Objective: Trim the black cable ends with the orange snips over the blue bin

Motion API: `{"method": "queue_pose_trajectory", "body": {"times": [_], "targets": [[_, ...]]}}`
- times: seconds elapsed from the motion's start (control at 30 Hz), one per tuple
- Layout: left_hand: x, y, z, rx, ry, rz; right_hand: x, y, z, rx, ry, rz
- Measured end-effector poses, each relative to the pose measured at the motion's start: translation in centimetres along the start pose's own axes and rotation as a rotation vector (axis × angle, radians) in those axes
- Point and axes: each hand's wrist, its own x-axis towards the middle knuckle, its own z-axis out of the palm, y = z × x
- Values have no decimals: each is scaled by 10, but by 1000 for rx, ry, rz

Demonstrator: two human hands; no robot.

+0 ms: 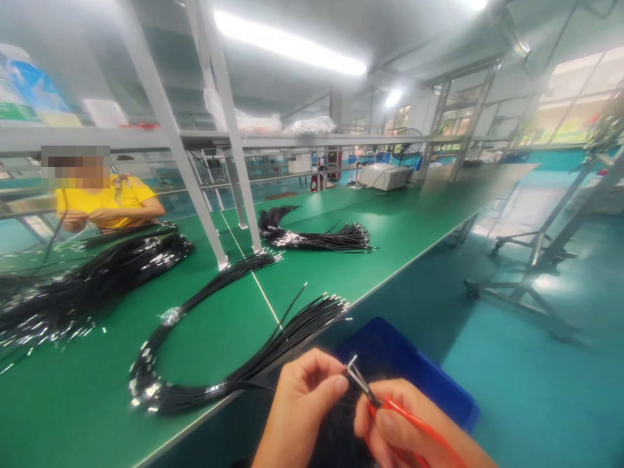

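Note:
My right hand (400,416) is wrapped round red-handled pliers (363,385), whose metal jaws point up and to the left. The jaw tips meet a small pale wire end beside my left hand (312,390). Thumb and forefinger of that left hand are pinched on what looks like the end of a thin cable, mostly hidden by the fingers. A curved bundle of black cables (166,398) with pale ends lies on the green table (205,354), its near part reaching the table edge just beyond my hands.
A blue bin (439,383) stands below, beyond my hands. More black cables (316,239) lie farther back, with a large pile (97,279) at left. White shelf posts (238,130) rise from the table. Across it, a person in yellow (121,201) handles a cable.

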Motion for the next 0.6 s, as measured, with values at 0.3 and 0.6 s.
{"method": "queue_pose_trajectory", "body": {"times": [0.3,0.6], "targets": [[3,-7,-5,71,-4,23,10,-8,4,-377,59,11],[1,-2,-7,-2,36,-18,10,9,-10,-232,11,-158]]}}
